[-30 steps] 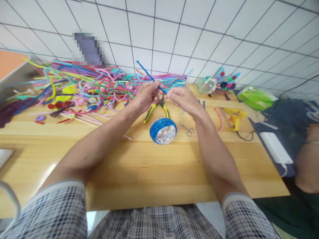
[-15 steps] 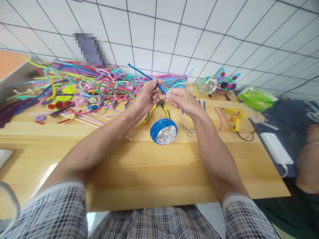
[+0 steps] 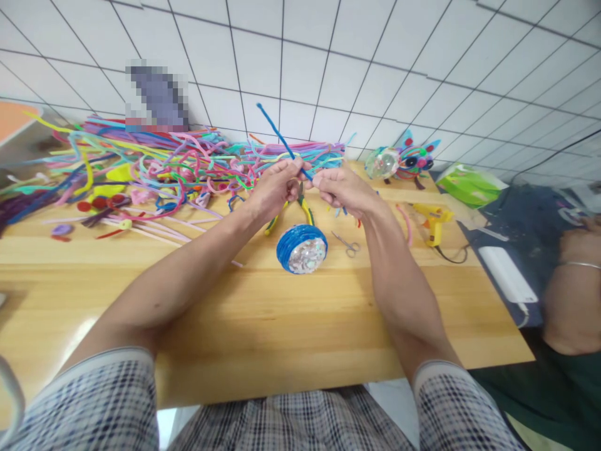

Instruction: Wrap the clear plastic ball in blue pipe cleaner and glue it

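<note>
A blue pipe cleaner [image 3: 277, 131] is stretched between my two hands, its free end pointing up and to the left. My left hand [image 3: 283, 178] pinches it partway along. Just beside it, my right hand [image 3: 340, 186] pinches the lower part between thumb and finger. Below the hands a clear ball wrapped in blue pipe cleaner [image 3: 302, 248] rests on the wooden table, its glittery inside showing. Pliers with yellow and green handles [image 3: 307, 213] lie behind the ball, their jaws partly hidden by my hands. Small scissors [image 3: 350, 247] lie to the ball's right.
A heap of coloured pipe cleaners [image 3: 154, 163] spreads over the table's back left. Back right stand a decorated ball figure [image 3: 416, 160] and a green packet [image 3: 472, 185]. A yellow glue gun [image 3: 436, 222] and a white power strip [image 3: 507, 272] are at right, near another person's arm [image 3: 573, 294].
The pipe cleaner's free end has swung up to a steeper angle. Both hands stay close together on it. The whole view has shifted slightly, moving the table leftward.
</note>
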`<state>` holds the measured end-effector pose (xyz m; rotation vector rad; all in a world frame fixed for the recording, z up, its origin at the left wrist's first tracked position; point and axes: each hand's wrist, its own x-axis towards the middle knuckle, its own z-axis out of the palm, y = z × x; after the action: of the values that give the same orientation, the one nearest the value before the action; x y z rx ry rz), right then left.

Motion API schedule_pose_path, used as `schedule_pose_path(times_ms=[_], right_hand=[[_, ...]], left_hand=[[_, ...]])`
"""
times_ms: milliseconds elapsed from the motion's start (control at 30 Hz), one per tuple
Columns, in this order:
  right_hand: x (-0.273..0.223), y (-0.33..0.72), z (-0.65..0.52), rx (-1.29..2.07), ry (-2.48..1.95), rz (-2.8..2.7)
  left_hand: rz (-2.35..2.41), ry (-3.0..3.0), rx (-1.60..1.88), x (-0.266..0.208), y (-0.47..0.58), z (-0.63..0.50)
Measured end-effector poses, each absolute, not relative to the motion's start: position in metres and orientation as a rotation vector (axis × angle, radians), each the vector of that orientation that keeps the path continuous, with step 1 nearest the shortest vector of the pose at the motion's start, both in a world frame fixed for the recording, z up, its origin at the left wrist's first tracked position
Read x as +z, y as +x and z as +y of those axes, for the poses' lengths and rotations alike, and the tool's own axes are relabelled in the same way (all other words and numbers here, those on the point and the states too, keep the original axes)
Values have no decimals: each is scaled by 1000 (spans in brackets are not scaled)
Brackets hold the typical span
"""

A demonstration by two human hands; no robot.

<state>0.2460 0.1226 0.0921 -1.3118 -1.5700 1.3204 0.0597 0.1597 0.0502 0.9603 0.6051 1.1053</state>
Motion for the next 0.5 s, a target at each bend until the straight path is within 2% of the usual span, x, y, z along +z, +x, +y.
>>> schedule_pose_path(times_ms=[133,333,500], right_hand=[[95,252,123,1364,-1290,-1621],[92,246,123,1192,-1382,-1607],[93,243,122,1249,-1360,-1568]], left_hand=[[623,970,1147,45,58,164],[644,956,1304,40,60,168],[705,954,1400,34,55,178]])
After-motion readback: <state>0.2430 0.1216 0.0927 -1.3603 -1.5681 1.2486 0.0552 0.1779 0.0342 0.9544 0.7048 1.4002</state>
